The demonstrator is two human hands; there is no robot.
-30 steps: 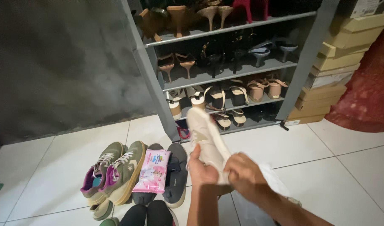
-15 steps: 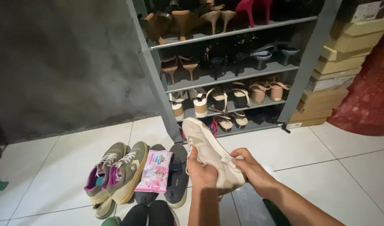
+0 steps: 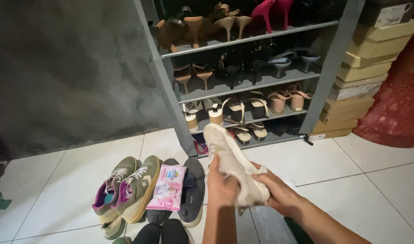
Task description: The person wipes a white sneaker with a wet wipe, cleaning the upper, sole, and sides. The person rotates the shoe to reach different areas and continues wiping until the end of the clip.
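- White glossy tiled floor (image 3: 365,190), rough grey wall behind, grey metal shoe rack (image 3: 261,81) packed with heeled sandals and pumps; tan shoeboxes (image 3: 356,86) stacked at its right side.
- We hold a beige low-top sneaker (image 3: 229,158) in mid-air in front of the rack, toe pointing up and away from us.
- Left hand (image 3: 221,184) wrapped around its side, clamping it steady.
- Right hand (image 3: 279,194) closed on the heel end, apparently pressing a pale cloth or wipe on it; can't tell for sure.
- Two-handed grip looks like it frees the upper for wiping.
- On the floor to our left: pair of olive-green suede sneakers with purple lining (image 3: 125,190), pink pack of wet wipes (image 3: 167,187) lying on dark grey slip-on shoes (image 3: 193,190), within reach.
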